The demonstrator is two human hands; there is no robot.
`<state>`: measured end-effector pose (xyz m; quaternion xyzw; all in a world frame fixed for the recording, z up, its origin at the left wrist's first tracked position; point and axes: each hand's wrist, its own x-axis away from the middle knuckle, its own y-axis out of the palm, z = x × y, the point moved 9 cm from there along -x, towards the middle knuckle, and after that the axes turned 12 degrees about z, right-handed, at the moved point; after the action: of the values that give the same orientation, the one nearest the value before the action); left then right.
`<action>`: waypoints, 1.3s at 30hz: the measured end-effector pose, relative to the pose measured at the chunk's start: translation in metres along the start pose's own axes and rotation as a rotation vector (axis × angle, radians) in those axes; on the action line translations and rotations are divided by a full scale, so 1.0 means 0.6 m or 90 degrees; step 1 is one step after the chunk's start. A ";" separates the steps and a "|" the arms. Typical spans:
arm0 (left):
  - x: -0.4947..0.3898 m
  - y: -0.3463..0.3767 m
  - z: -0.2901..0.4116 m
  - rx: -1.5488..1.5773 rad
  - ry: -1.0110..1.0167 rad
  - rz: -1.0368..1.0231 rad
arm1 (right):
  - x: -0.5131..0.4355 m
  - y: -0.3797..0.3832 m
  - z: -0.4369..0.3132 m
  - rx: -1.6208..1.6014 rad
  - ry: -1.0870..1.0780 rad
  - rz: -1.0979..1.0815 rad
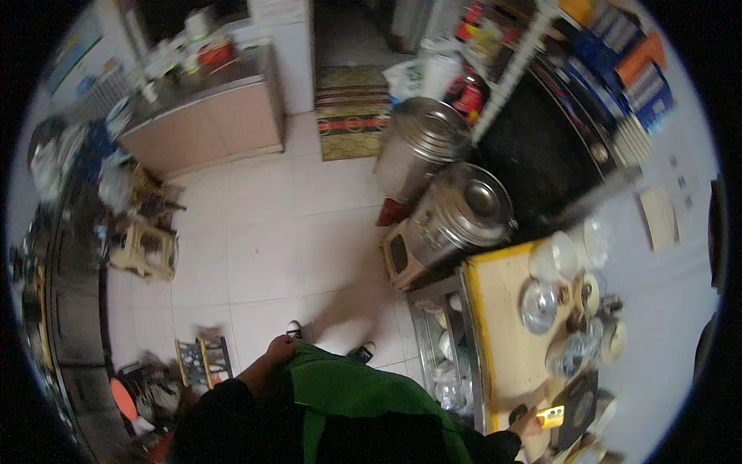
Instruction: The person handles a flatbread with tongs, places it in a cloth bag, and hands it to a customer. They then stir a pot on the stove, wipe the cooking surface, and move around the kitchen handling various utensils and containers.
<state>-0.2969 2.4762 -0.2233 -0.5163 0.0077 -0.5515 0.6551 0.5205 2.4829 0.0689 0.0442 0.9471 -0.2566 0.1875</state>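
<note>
My right hand (525, 426) is over the wooden tabletop (507, 313) at the lower right. Its fingers hold a yellow smartphone (550, 417), whose camera lenses face up. A dark flat case or board (579, 403) lies just beyond the phone. My left hand (282, 349) is in front of my body, at the upper edge of a green apron (359, 383). The fingers look curled, but blur hides whether they grip the cloth. Clear glass or plastic containers (540, 307) and pale bowls (553, 255) stand along the table's wall side.
Two lidded steel drums (426, 136) (464, 209) stand beyond the table, the nearer on a plastic stool (397, 261). At the left are another plastic stool (145, 250) and a small rack (203, 359). A patterned mat (351, 127) lies at the doorway, beside a counter (203, 124).
</note>
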 end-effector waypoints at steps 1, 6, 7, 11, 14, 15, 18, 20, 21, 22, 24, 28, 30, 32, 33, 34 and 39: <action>0.006 -0.012 -0.011 -0.049 0.012 0.011 | 0.023 0.007 0.004 0.027 0.124 0.001; 0.028 -0.077 -0.123 0.126 -0.068 0.078 | 0.151 0.016 -0.094 0.065 0.025 0.019; 0.027 -0.103 -0.152 0.123 -0.033 0.093 | 0.188 0.022 -0.100 0.064 0.019 -0.005; 0.010 -0.138 -0.313 0.072 -0.188 -0.027 | 0.324 0.074 -0.142 -0.057 -0.006 0.052; 0.034 -0.169 -0.357 0.096 0.174 -0.119 | 0.472 0.138 -0.201 -0.053 -0.067 -0.066; 0.055 -0.186 -0.371 0.097 0.273 -0.103 | 0.527 0.155 -0.229 -0.052 -0.086 -0.112; 0.084 -0.210 -0.438 0.278 0.175 -0.144 | 0.715 0.203 -0.337 -0.068 -0.146 -0.242; 0.098 -0.231 -0.482 0.400 0.074 -0.143 | 0.853 0.231 -0.425 -0.016 -0.218 -0.299; 0.105 -0.241 -0.500 0.449 0.037 -0.135 | 0.923 0.250 -0.469 -0.031 -0.245 -0.342; 0.113 -0.250 -0.517 0.495 0.006 -0.124 | 1.001 0.269 -0.514 -0.099 -0.263 -0.406; 0.130 -0.267 -0.557 0.582 -0.050 -0.098 | 1.160 0.304 -0.590 -0.150 -0.317 -0.510; 0.163 -0.296 -0.641 0.750 -0.168 -0.040 | 1.534 0.348 -0.698 -0.197 -0.431 -0.723; 0.171 -0.318 -0.677 0.838 -0.228 0.003 | 1.753 0.340 -0.734 -0.224 -0.486 -0.845; 0.180 -0.350 -0.701 0.937 -0.288 0.063 | 1.988 0.293 -0.753 -0.257 -0.544 -0.989; 0.189 -0.366 -0.707 0.990 -0.328 0.100 | 2.103 0.260 -0.746 -0.263 -0.574 -1.069; 0.196 -0.388 -0.715 1.048 -0.364 0.141 | 2.218 0.211 -0.734 -0.269 -0.602 -1.156; 0.228 -0.481 -0.715 1.340 -0.542 0.397 | 2.630 -0.189 -0.585 -0.278 -0.612 -1.728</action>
<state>-0.6982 2.1308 -0.1494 0.1610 -0.5448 0.1147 0.8149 -1.0778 2.5416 -0.1939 -0.9839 0.1257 -0.0764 0.1012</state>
